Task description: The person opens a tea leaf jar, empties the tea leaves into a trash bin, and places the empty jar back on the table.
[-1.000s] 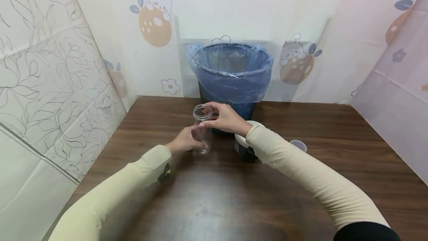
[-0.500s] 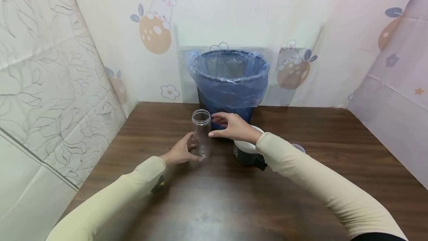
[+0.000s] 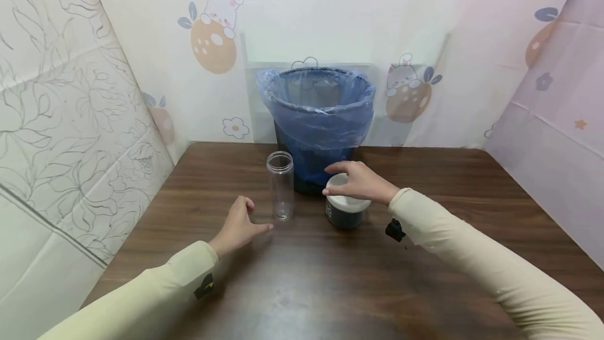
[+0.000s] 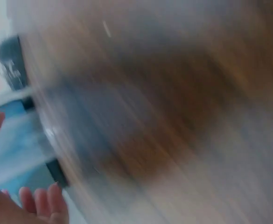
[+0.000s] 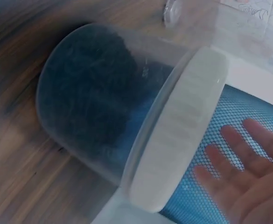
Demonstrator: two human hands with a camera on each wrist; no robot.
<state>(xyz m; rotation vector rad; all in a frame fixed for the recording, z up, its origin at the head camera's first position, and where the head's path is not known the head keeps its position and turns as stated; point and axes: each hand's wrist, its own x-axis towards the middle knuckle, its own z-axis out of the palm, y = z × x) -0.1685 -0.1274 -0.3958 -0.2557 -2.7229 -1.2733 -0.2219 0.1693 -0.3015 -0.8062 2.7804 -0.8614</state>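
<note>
A tall, clear, lidless plastic jar (image 3: 281, 188) stands upright on the wooden table. My left hand (image 3: 237, 227) is just to its left, off the jar, thumb and fingers spread apart. Farther right, my right hand (image 3: 360, 181) hovers over a short jar (image 3: 346, 217) with a white lid, its fingers spread and holding nothing. Seen in the right wrist view, that jar is see-through with something dark inside, and my fingers (image 5: 255, 154) are beyond its white lid (image 5: 183, 135). Motion blurs most of the left wrist view.
Behind both jars stands a mesh waste bin (image 3: 313, 164) lined with a blue plastic bag (image 3: 325, 125), against the patterned wall covering (image 3: 424, 25). The brown table (image 3: 302, 277) stretches toward me. Flower-patterned sheeting (image 3: 71, 93) borders the left side.
My left hand has let go of the tall clear jar and drawn back to the left. My right hand has moved from beside that jar rightward to the white-lidded jar.
</note>
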